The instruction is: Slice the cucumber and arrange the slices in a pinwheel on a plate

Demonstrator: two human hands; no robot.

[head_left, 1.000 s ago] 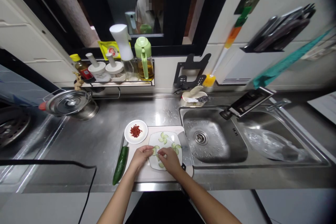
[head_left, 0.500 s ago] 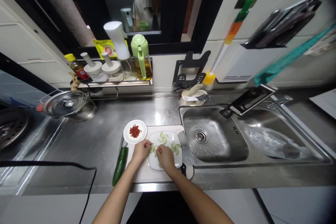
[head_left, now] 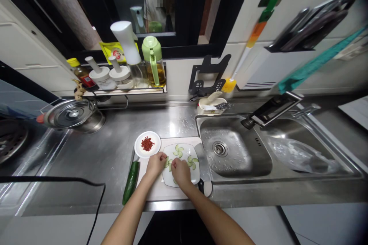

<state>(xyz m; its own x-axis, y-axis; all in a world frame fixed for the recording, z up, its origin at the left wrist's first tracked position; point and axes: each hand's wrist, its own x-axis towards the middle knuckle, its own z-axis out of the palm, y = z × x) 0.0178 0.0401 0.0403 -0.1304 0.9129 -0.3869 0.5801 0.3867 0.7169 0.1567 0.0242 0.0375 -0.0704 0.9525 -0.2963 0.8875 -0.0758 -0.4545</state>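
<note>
A white squarish plate (head_left: 188, 178) holds thin cucumber slices (head_left: 192, 162) laid in pinwheel clusters. Over its left edge is my left hand (head_left: 156, 165), thumb and fingertips pinched at a pale green slice in the left cluster. My right hand (head_left: 181, 171) bends over the plate's middle, its fingers curled together beside that same cluster; whatever they hold is hidden. Part of the lower slices lies behind this hand. Under the plate is a light cutting board (head_left: 153, 193). A whole cucumber (head_left: 130, 183) rests along the board's left side.
Chopped red bits lie in a small white dish (head_left: 139, 151) on the board's upper left corner. A black knife handle (head_left: 201, 186) shows right of the plate. The sink (head_left: 235, 160) adjoins on the right. A lidded pot (head_left: 94, 122) and a condiment shelf (head_left: 129, 91) stand behind, leftward.
The view has shifted very slightly. My left hand's fingertips have moved a little to the right over the plate; my right hand stays nearly where it was.
</note>
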